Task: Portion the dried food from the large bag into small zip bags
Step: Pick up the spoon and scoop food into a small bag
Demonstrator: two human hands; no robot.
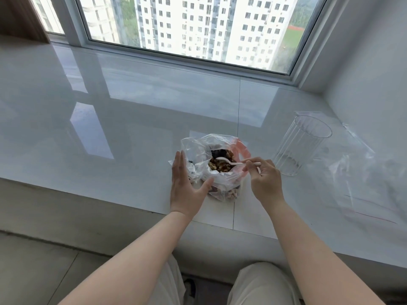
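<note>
Steadying the crumpled clear plastic large bag (206,164) with our flat, open left hand (187,183), our right hand (263,179) fingers pinch the small white plastic spoon (233,162); a slack rim beside them could spill dried food.

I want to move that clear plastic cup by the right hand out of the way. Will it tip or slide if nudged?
Probably both. The clear cup is tall, thin-walled and looks nearly empty, so likely light and easy to tip. It stands on the glossy sill, where it could slide readily.
</note>
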